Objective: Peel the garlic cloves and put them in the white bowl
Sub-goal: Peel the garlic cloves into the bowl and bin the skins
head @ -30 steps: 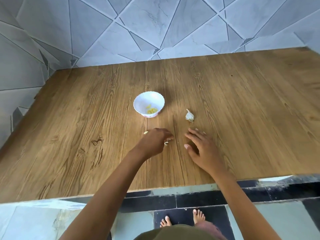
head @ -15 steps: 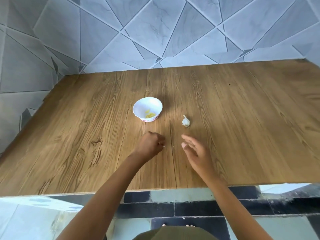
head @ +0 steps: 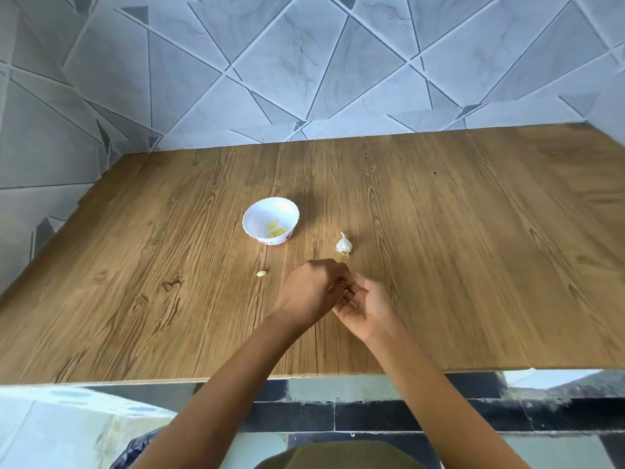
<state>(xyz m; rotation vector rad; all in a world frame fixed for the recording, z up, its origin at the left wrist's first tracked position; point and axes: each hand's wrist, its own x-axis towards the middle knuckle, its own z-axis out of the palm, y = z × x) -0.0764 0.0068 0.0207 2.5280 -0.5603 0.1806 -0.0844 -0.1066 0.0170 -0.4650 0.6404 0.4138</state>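
Observation:
The white bowl stands on the wooden table with a few yellow peeled cloves inside. A partial garlic bulb lies to its right. One small clove lies loose on the table, left of my hands. My left hand and right hand meet in front of the bulb, fingers curled together around something small that is almost wholly hidden between them; only a thin dark sliver shows.
A grey tiled wall rises behind and to the left of the table. The table's near edge runs in front of my body, with a tiled floor below.
My left hand picked something small off the table and lifted. My right hand closed in from the right, and the two hands now meet. The camera tilted upward.

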